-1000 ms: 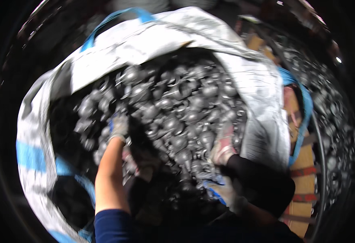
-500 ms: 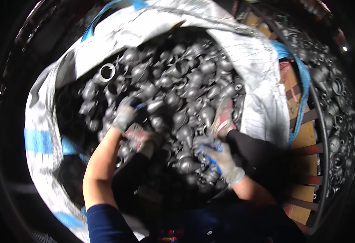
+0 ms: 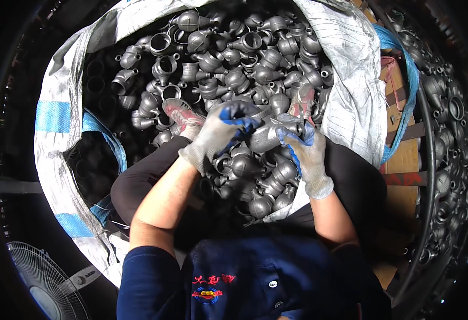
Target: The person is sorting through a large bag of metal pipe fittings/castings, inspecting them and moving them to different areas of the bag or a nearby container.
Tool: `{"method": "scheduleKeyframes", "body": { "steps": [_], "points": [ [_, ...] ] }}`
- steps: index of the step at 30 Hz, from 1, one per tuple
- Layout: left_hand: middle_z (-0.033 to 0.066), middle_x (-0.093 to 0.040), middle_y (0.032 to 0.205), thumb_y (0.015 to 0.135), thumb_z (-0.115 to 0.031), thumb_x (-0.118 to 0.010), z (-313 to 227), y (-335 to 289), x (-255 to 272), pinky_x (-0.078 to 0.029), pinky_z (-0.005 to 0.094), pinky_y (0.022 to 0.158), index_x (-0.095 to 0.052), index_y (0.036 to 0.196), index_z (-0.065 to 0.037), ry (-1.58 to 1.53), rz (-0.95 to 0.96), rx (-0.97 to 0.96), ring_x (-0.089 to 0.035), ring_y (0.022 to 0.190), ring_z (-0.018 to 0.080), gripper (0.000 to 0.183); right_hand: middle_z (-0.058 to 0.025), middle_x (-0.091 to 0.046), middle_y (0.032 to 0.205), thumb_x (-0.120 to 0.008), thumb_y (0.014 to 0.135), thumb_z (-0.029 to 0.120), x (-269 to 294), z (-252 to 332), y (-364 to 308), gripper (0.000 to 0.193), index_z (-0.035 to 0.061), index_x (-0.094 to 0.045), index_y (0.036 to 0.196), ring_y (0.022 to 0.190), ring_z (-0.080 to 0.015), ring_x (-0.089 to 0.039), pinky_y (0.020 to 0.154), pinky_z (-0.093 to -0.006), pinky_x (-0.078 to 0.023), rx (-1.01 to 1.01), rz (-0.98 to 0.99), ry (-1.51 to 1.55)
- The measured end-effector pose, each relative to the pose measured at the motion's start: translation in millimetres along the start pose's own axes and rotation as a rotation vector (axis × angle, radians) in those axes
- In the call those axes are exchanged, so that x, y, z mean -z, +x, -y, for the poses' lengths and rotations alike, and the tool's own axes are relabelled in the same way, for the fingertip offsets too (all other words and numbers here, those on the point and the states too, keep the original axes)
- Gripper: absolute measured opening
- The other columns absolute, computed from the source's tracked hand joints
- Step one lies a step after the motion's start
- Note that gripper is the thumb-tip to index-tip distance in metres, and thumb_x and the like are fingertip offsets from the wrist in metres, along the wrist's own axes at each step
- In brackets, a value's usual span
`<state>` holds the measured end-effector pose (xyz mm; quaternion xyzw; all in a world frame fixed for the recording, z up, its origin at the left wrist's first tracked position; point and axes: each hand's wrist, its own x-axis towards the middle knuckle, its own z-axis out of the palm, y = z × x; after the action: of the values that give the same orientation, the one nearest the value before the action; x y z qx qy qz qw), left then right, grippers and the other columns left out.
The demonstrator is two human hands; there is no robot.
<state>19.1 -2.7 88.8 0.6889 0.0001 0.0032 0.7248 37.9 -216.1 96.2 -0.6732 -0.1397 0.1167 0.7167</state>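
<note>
Nearest, a navy shirt (image 3: 308, 266) flashed red lettering (image 3: 212, 279) above a round badge (image 3: 207, 294)! Beyond it, the gloved right hand (image 3: 309, 154) gripped the right end of a grey metal part (image 3: 266, 136) between both hands; the left hand (image 3: 218, 128) was half-curled, its hold impossible to tell. Farther, a metal heap (image 3: 266, 74) filled the white sack (image 3: 354, 106).

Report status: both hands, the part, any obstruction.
Right hand gripping grey part; left hand beside it, contact unclear; similar parts heaped below; no obstruction seen.
</note>
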Motion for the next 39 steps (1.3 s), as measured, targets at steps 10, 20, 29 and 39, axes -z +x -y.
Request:
{"method": "scheduleKeyframes", "body": {
  "steps": [10,20,29,39],
  "points": [
    [0.0126,-0.055,0.118,0.096,-0.033,-0.043,37.5,-44.7,-21.1,-0.046,0.0386,0.093,-0.045,0.124,0.0,-0.827,-0.068,0.208,-0.054,0.109,0.0241,0.043,-0.0051,-0.063,0.089,-0.061,0.084,0.012,-2.4,-9.3,-1.3,0.025,0.001,-0.062,0.106,0.081,-0.0105,-0.059,0.072,-0.0236,-0.047,-0.044,-0.097,0.106],
    [0.0095,-0.058,0.112,0.093,-0.021,-0.053,38.7,-40.3,-1.9,-0.052,0.0305,0.082,-0.05,0.12,-0.004,-0.876,-0.173,0.232,-0.058,0.099,0.0177,0.032,-0.0011,-0.055,0.071,-0.057,0.088,0.015,7.6,-5.2,7.2,0.026,0.0027,-0.06,0.111,0.05,-0.0031,-0.045,0.047,-0.0177,-0.04,-0.216,0.044,0.135],
    [0.0132,-0.056,0.116,0.097,-0.02,-0.041,67.8,-30.7,-2.9,-0.048,0.0346,0.092,-0.046,0.122,0.0,-1.185,-0.208,0.112,-0.058,0.104,0.0218,0.031,-0.008,-0.063,0.088,-0.058,0.085,0.002,-23.7,0.6,-10.7,0.027,-0.0008,-0.057,0.111,0.073,-0.0119,-0.06,0.065,-0.0243,-0.051,-0.204,0.004,0.323],
    [0.0148,-0.057,0.111,0.098,-0.017,-0.031,79.2,-33.8,-17.4,-0.048,0.0395,0.092,-0.047,0.119,0.0,-1.451,-0.068,0.148,-0.058,0.1,0.0243,0.031,-0.0029,-0.059,0.092,-0.067,0.076,-0.008,-53.5,0.9,-39.4,0.043,-0.0017,-0.056,0.117,0.076,-0.0052,-0.053,0.067,-0.0188,-0.047,-0.081,0.157,-0.079]
  ]
}}
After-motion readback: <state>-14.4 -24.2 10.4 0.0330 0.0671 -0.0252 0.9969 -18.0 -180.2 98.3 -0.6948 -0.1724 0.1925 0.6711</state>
